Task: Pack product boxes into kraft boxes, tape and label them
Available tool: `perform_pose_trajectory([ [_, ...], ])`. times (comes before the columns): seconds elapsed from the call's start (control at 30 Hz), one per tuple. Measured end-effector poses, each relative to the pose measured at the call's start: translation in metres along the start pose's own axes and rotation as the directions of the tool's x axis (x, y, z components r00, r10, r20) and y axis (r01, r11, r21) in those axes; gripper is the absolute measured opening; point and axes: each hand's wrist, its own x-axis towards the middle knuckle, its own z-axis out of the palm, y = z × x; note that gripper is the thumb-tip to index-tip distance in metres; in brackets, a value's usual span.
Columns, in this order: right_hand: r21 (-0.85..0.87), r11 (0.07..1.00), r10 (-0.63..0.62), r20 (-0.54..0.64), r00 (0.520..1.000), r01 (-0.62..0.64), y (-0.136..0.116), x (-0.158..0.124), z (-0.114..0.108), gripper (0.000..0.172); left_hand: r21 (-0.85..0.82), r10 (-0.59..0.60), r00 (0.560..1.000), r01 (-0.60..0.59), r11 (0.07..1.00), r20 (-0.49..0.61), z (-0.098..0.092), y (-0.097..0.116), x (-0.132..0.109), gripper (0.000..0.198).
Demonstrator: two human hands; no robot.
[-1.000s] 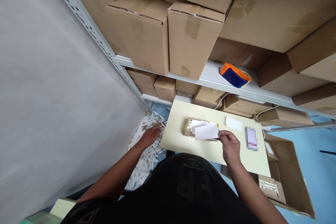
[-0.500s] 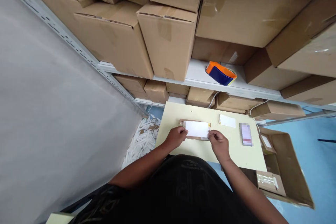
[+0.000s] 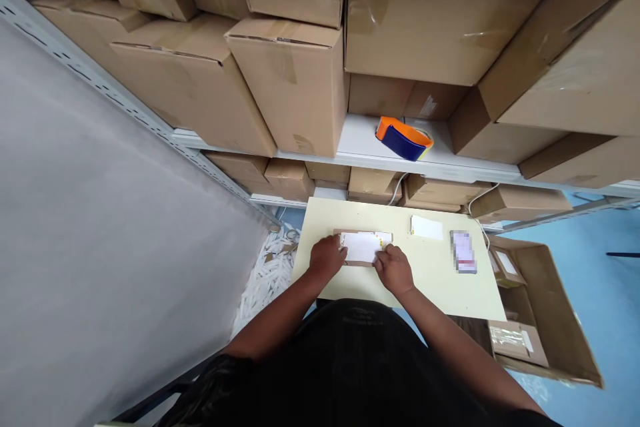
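Observation:
A small flat brown packet (image 3: 364,247) with a white label on top lies on the pale yellow table (image 3: 430,280). My left hand (image 3: 326,258) rests on its left end, fingers curled against it. My right hand (image 3: 395,269) presses on the packet's right end with bent fingers. Both hands hold the packet flat on the table. A loose white card (image 3: 427,227) lies to the right of the packet, and beyond it a small printed slip (image 3: 463,251).
Shelves (image 3: 360,147) packed with cardboard boxes rise behind the table, with an orange and blue tape dispenser (image 3: 404,138) on one. An open carton (image 3: 543,310) stands on the blue floor at right. White paper strips (image 3: 267,277) litter the floor at left, beside a grey wall.
My left hand came up from the paper strips on the floor to the packet. My right hand laid the white label down on the packet. Both hands now press on it.

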Motion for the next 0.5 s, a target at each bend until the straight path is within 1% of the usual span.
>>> perform_pose_trajectory([
  [0.07,0.123,0.985,0.133,-0.076,0.988,-0.123,0.006,-0.006,0.005,0.031,-0.102,-0.043,0.99,0.029,0.994,-0.134,0.002,-0.012,-0.003,0.039],
  [0.1,0.198,0.959,0.228,-0.105,0.968,-0.204,0.009,-0.009,0.008,0.038,-0.175,-0.085,0.985,0.058,0.983,-0.149,0.003,-0.018,-0.004,0.045],
  [0.13,0.277,0.917,0.328,-0.108,0.938,-0.289,0.012,-0.011,0.012,0.045,-0.258,-0.124,0.986,0.092,0.962,-0.108,0.005,-0.023,-0.005,0.049],
  [0.17,0.354,0.862,0.414,-0.079,0.907,-0.363,0.015,-0.013,0.016,0.05,-0.341,-0.144,0.989,0.127,0.931,-0.026,0.007,-0.027,-0.005,0.049],
  [0.23,0.476,0.747,0.515,0.029,0.857,-0.465,0.018,-0.015,0.022,0.056,-0.467,-0.128,0.98,0.186,0.864,0.152,0.01,-0.03,-0.008,0.046],
  [0.27,0.515,0.699,0.538,0.076,0.839,-0.495,0.018,-0.015,0.023,0.057,-0.508,-0.108,0.974,0.198,0.838,0.2,0.01,-0.029,-0.01,0.044],
  [0.3,0.542,0.665,0.554,0.104,0.826,-0.514,0.018,-0.016,0.023,0.056,-0.541,-0.091,0.973,0.194,0.818,0.211,0.01,-0.027,-0.012,0.043],
  [0.33,0.56,0.643,0.569,0.109,0.815,-0.523,0.017,-0.017,0.021,0.056,-0.568,-0.08,0.978,0.177,0.804,0.192,0.008,-0.024,-0.016,0.043],
  [0.4,0.588,0.613,0.607,0.077,0.791,-0.528,0.014,-0.022,0.012,0.055,-0.602,-0.056,0.991,0.12,0.789,0.124,0.003,-0.013,-0.023,0.047],
  [0.5,0.647,0.568,0.65,0.026,0.76,-0.508,0.012,-0.035,-0.013,0.054,-0.628,0.004,0.998,0.034,0.778,0.059,-0.01,0.008,-0.031,0.054],
])
